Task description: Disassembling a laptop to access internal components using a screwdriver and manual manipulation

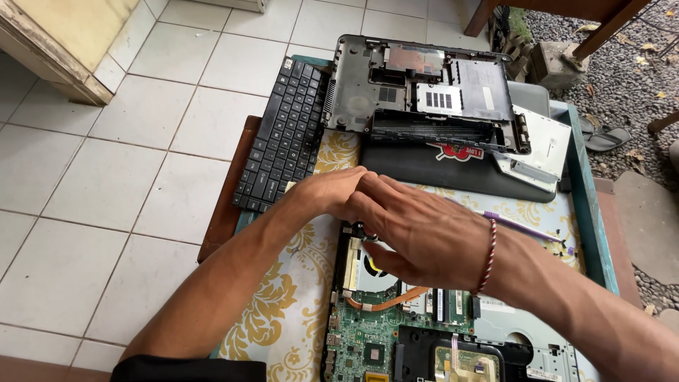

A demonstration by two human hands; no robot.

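Observation:
An opened laptop base with a green motherboard (368, 339) lies at the near edge of a low table. A copper heat pipe (387, 302) runs from its cooling fan (369, 274). My right hand (417, 237), with a red and white thread bracelet on the wrist, reaches in from the right; its spread fingers rest on the fan's top corner. My left hand (329, 194) comes from the lower left and meets the right hand at that corner. Its fingertips are hidden behind the right hand, so I cannot tell what it holds.
A detached black keyboard (286, 138) lies at the table's left. A grey laptop bottom shell (424, 92) sits at the back on a black lid (453, 173), a silver optical drive (541, 145) beside it. A purple thin tool (523, 228) lies on the floral cloth (283, 318). White floor tiles lie to the left.

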